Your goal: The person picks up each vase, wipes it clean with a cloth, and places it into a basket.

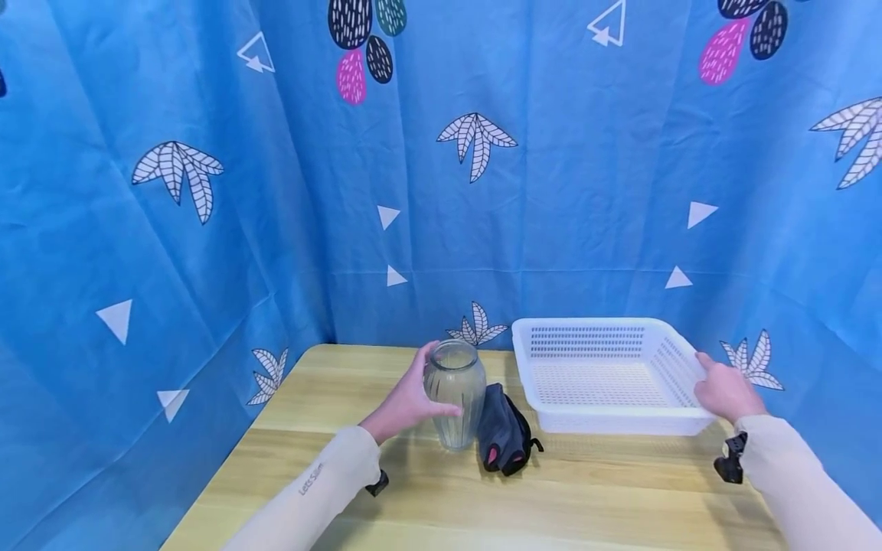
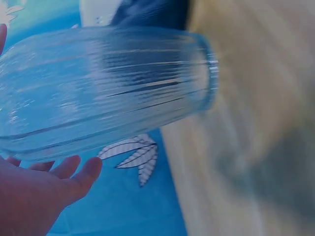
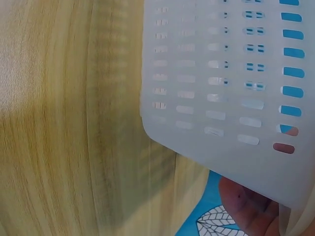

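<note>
A clear ribbed glass vase (image 1: 455, 394) stands roughly upright near the middle of the wooden table. My left hand (image 1: 416, 390) holds it round the upper body, thumb across the front. In the left wrist view, the vase (image 2: 108, 93) spans the upper frame, with several fingers (image 2: 88, 172) along its lower side. At the right, a white perforated plastic basket (image 1: 620, 419) sits on the table. My right hand (image 1: 730, 390) grips its right rim. The right wrist view has the fingers (image 3: 246, 206) hooked at the basket's (image 3: 197, 142) corner, partly hidden by it.
A dark grey and black cloth item (image 1: 503, 432) with pink patches and a small black loop lies between vase and basket. Behind the wooden table (image 1: 551, 497) hangs a blue patterned curtain (image 1: 441, 245), which also runs along both sides.
</note>
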Action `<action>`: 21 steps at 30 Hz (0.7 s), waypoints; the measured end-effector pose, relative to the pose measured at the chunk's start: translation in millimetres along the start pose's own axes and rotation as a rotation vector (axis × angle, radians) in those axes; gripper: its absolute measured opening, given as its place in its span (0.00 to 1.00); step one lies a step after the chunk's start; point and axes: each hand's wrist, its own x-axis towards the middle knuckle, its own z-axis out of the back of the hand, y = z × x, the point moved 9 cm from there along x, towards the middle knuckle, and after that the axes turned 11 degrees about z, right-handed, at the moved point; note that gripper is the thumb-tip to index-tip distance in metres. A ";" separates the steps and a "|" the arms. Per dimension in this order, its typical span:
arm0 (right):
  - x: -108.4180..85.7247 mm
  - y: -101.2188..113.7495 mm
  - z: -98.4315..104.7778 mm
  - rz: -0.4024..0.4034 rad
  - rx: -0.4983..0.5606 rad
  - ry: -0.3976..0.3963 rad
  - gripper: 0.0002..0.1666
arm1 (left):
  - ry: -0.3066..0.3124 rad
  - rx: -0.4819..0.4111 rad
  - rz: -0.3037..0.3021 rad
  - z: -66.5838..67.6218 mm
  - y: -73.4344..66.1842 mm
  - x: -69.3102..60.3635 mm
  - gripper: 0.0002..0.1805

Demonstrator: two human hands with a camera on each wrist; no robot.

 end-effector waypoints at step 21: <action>0.4 -0.7 -2.7 -0.021 -0.010 -0.014 0.42 | -0.254 0.150 -0.109 3.7 -37.7 21.7 0.66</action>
